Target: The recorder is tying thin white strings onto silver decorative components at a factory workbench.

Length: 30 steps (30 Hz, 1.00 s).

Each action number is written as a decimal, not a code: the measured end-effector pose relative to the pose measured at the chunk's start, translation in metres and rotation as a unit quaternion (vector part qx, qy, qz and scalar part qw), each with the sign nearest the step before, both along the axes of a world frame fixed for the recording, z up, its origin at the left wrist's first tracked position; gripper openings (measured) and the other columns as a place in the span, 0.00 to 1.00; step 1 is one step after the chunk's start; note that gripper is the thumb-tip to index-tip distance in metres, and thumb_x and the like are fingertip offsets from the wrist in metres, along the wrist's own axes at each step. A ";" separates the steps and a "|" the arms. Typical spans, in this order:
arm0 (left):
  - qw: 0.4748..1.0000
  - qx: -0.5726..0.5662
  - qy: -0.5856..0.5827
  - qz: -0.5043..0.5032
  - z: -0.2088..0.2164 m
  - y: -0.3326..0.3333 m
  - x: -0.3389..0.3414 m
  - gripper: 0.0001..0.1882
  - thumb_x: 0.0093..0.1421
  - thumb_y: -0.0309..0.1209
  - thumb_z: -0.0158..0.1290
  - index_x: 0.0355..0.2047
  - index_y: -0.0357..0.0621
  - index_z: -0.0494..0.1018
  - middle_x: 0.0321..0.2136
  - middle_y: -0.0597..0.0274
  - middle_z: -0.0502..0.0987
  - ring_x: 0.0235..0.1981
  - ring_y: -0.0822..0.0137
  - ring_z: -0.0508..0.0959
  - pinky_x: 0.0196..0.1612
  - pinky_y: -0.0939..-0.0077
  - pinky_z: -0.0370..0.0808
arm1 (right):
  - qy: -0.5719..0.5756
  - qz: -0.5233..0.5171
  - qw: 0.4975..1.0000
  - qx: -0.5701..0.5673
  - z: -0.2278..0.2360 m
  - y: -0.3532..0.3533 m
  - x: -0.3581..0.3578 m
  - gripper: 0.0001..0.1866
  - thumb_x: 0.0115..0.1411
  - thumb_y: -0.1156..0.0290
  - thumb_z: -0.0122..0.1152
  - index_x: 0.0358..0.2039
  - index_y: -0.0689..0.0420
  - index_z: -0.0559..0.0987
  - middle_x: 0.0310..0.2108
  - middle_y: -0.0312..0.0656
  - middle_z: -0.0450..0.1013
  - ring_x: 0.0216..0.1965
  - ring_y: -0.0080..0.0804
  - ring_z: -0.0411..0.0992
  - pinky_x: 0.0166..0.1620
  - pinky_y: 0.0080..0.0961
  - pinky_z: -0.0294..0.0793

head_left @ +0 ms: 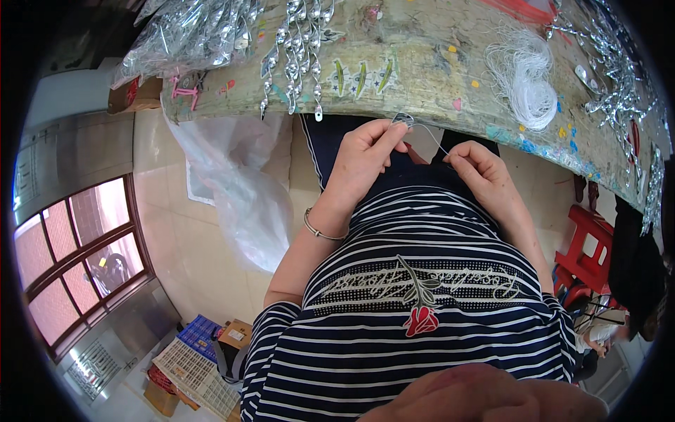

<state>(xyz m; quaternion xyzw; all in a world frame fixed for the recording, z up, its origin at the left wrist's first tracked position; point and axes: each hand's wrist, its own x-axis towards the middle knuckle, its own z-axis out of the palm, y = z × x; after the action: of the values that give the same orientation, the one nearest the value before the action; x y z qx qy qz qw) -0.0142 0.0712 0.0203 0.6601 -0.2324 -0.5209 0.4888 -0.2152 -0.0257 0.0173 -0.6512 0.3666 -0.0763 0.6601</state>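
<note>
Thread point(431, 131) pinched in both your hands
Your left hand point(367, 156) closes on loops point(403, 117) too fine to trace; your right hand point(482, 171), fingertips together, hides where it leads.

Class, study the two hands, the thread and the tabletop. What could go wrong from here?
1. The thin pale thread curves between the left hand and right hand, looping by the left; it might knot or slip loose.
2. The skein of white string lies with strands spread on the table, so it could tangle.
3. Silver twisted strips reach the table's near edge; a bump might knock some off.
</note>
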 end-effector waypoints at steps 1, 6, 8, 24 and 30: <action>1.000 0.002 -0.002 0.000 -0.001 0.000 0.000 0.12 0.61 0.37 0.52 0.34 0.42 0.78 0.21 0.71 0.75 0.16 0.85 0.64 0.19 0.91 0.60 | 0.000 0.000 1.000 0.001 0.000 0.000 0.000 0.07 0.64 0.71 0.51 0.37 0.60 0.74 0.33 0.29 0.71 0.36 0.13 0.65 0.41 0.11 0.64; 1.000 0.001 -0.011 -0.005 -0.002 0.001 -0.001 0.10 0.60 0.36 0.54 0.33 0.43 0.78 0.21 0.71 0.75 0.16 0.85 0.64 0.19 0.91 0.60 | -0.010 -0.004 1.000 0.007 0.002 0.001 0.000 0.07 0.63 0.71 0.52 0.37 0.60 0.74 0.33 0.30 0.71 0.36 0.13 0.65 0.42 0.11 0.64; 1.000 -0.002 -0.017 -0.007 -0.003 0.001 -0.001 0.10 0.59 0.36 0.54 0.32 0.43 0.78 0.21 0.71 0.75 0.16 0.85 0.64 0.19 0.91 0.60 | -0.006 -0.006 1.000 0.010 0.002 0.002 0.001 0.06 0.63 0.71 0.52 0.36 0.60 0.74 0.33 0.30 0.71 0.36 0.13 0.65 0.41 0.11 0.64; 0.993 -0.042 -0.063 -0.086 0.000 0.006 -0.008 0.10 0.61 0.35 0.52 0.35 0.42 0.78 0.22 0.73 0.75 0.20 0.84 0.66 0.23 0.90 0.63 | -0.004 0.048 0.998 -0.045 0.018 -0.002 0.021 0.18 0.62 0.73 0.51 0.53 0.60 0.68 0.44 0.36 0.71 0.33 0.18 0.68 0.39 0.16 0.69; 0.991 -0.050 -0.069 -0.098 0.002 0.006 -0.005 0.10 0.61 0.35 0.52 0.36 0.42 0.78 0.23 0.72 0.75 0.22 0.84 0.68 0.24 0.89 0.64 | -0.049 0.029 0.998 0.028 0.004 0.003 0.023 0.10 0.63 0.71 0.52 0.42 0.61 0.73 0.31 0.34 0.73 0.30 0.17 0.68 0.35 0.15 0.70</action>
<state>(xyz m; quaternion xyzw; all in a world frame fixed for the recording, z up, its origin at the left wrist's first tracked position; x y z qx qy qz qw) -0.0196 0.0773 0.0224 0.6428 -0.3552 -0.5075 0.4507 -0.1919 -0.0229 0.0218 -0.6382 0.3165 -0.0784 0.6974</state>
